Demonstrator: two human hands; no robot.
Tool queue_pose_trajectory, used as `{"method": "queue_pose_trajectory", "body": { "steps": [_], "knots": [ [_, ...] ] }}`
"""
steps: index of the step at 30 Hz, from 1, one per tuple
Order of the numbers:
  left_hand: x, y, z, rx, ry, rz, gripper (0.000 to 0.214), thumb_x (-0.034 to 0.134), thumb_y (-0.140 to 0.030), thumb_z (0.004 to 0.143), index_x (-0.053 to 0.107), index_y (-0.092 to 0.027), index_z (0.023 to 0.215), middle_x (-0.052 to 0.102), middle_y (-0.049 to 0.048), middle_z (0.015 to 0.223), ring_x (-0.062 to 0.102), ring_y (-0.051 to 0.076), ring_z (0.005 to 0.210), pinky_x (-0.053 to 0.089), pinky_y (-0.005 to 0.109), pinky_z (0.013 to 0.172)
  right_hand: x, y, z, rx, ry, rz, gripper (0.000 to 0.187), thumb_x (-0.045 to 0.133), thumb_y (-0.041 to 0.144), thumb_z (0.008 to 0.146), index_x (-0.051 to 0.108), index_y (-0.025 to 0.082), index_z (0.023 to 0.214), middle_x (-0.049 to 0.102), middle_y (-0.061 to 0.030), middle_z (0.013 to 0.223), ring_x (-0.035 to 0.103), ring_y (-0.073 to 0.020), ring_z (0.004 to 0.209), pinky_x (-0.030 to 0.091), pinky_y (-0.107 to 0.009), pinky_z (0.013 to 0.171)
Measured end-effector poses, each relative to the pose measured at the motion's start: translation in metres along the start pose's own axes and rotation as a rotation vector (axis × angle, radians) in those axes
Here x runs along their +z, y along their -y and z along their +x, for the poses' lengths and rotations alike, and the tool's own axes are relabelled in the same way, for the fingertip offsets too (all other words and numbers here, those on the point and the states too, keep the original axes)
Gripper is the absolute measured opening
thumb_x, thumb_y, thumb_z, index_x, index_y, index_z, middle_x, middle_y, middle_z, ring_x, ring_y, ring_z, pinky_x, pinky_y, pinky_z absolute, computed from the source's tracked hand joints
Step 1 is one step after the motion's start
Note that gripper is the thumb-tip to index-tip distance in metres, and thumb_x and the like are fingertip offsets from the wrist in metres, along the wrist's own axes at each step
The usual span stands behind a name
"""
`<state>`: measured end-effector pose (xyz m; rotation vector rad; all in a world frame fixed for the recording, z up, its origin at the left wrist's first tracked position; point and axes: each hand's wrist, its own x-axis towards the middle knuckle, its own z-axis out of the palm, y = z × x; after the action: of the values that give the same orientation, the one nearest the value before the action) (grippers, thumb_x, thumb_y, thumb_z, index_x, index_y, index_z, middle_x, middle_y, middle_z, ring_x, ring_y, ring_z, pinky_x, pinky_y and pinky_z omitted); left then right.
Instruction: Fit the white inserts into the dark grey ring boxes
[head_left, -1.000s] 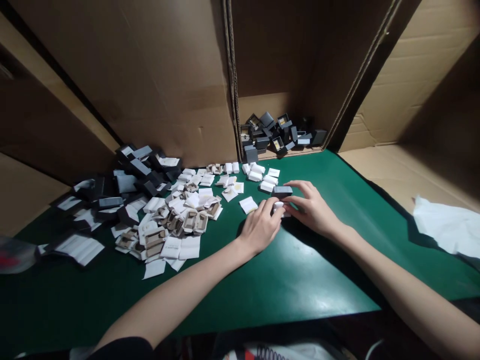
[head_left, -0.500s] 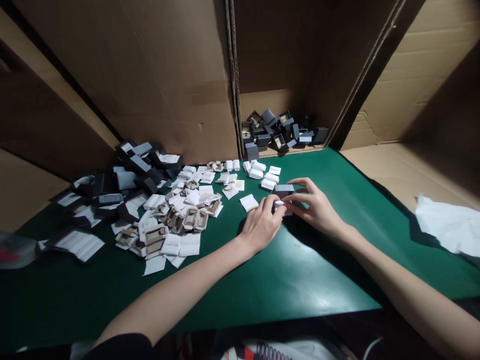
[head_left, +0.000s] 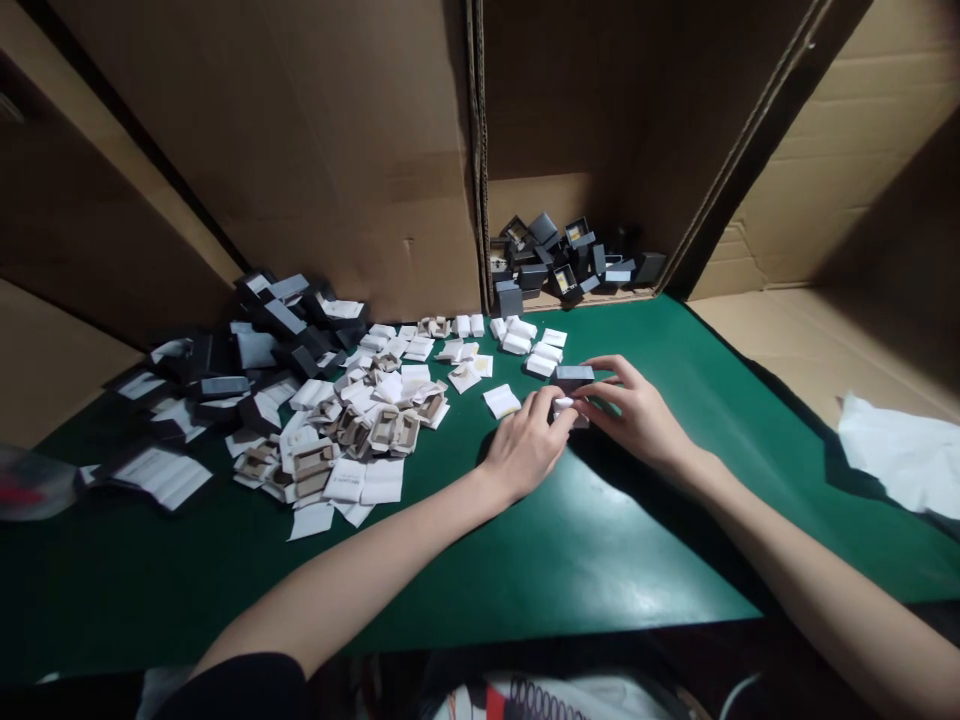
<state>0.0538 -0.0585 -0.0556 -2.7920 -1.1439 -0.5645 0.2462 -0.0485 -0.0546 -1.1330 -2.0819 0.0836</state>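
Between my hands on the table is a small dark box (head_left: 574, 376), its grey-blue face showing above my fingers. A small white piece (head_left: 564, 403), seemingly card or paper, sits at the box's near side. My left hand (head_left: 527, 442) is closed, with thumb and index finger pinched at the white piece and the near part of the box. My right hand (head_left: 637, 412) has its fingers bent around the right side of the box, the tips against it. The fingers hide most of the box. A folded white card (head_left: 501, 401) lies just left of my left hand.
White folded cards and brown-lined card inserts (head_left: 394, 430) are heaped left of centre. Dark boxes (head_left: 281, 318) pile up behind them. More dark boxes (head_left: 544, 250) fill a cardboard compartment at the back. A white sheet (head_left: 892, 450) lies right, beside the cardboard wall (head_left: 360, 150).
The whole view has shifted slightly. My hands stay around the small box with hardly any change in grip; the white piece shows a little more clearly.
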Motion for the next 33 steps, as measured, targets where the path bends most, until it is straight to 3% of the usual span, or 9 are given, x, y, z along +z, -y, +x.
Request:
{"method": "queue_pose_trajectory", "body": {
  "steps": [9,20,27,33],
  "knots": [
    [0.0004,-0.0017,-0.0003,0.020,0.013,0.092,0.023,0.047,-0.016,0.089,0.050,-0.019,0.111,0.049,0.0103,0.127,0.055,0.021,0.101,0.053,0.032,0.077,-0.0018,0.0014,0.0023,-0.077,-0.015,0.032,0.014,0.056,0.027,0.088,0.070,0.022,0.086,0.051,-0.0116,0.119,0.056,-0.0256,0.109,0.055,-0.046,0.085],
    [0.0015,-0.0094,0.0003,0.002,0.028,0.186,0.024,0.038,-0.013,0.092,0.048,-0.017,0.113,0.052,0.0113,0.124,0.054,0.022,0.095,0.051,0.033,0.072,-0.0019,0.0037,0.0032,0.002,0.045,0.133,0.011,0.054,0.025,0.089,0.063,0.020,0.090,0.049,-0.0119,0.117,0.062,-0.0207,0.089,0.055,-0.044,0.080],
    [0.0002,-0.0051,-0.0005,-0.003,0.016,0.094,0.024,0.048,-0.015,0.086,0.047,-0.017,0.110,0.047,0.0115,0.130,0.052,0.024,0.105,0.053,0.034,0.077,0.0012,0.0066,0.0016,0.001,0.016,0.093,0.013,0.053,0.025,0.089,0.065,0.020,0.091,0.050,-0.0122,0.116,0.061,-0.0211,0.091,0.055,-0.042,0.078],
    [0.0030,-0.0016,-0.0019,-0.079,-0.109,-0.042,0.035,0.055,-0.023,0.085,0.040,-0.017,0.116,0.048,0.0116,0.123,0.055,0.023,0.105,0.054,0.032,0.074,0.0025,0.0045,0.0008,-0.003,0.001,0.076,0.014,0.055,0.026,0.088,0.068,0.023,0.090,0.049,-0.0108,0.117,0.058,-0.0228,0.098,0.055,-0.042,0.077]
  ]
}}
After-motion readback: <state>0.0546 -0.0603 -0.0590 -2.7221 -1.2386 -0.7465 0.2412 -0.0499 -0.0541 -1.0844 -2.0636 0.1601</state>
